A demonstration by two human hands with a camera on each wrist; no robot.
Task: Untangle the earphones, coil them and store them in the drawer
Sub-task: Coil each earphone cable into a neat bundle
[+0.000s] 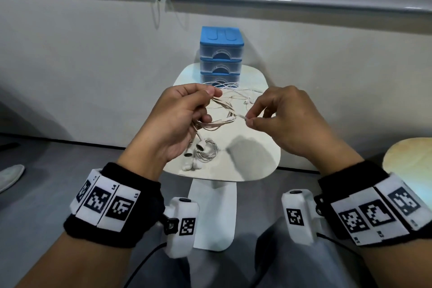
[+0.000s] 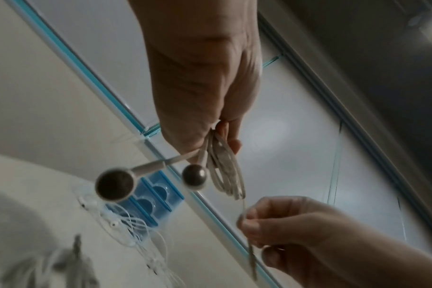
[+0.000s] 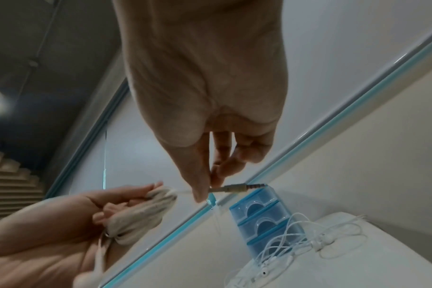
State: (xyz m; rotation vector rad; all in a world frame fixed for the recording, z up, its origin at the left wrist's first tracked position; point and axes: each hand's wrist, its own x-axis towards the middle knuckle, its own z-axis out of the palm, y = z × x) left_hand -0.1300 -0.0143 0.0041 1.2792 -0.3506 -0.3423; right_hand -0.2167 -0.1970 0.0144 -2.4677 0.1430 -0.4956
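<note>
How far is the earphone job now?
Done: one coiled set lies on the table. In hand: left hand grips the beige coil; right hand pinches its plug end. Left: white tangle untouched, drawers closed.

Two hands: left hand (image 1: 174, 121), right hand (image 1: 288, 121). Three sets of earphones: beige earphones (image 1: 219, 114) held up, white earphones (image 1: 243, 91) by the drawers, coiled earphones (image 1: 207, 151) on the table. One drawer unit (image 1: 221, 54), three drawers stacked.

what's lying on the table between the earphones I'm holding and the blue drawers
A loose tangle of white earphones lies on the table, right in front of the drawers. The head and right wrist views show it.
</note>
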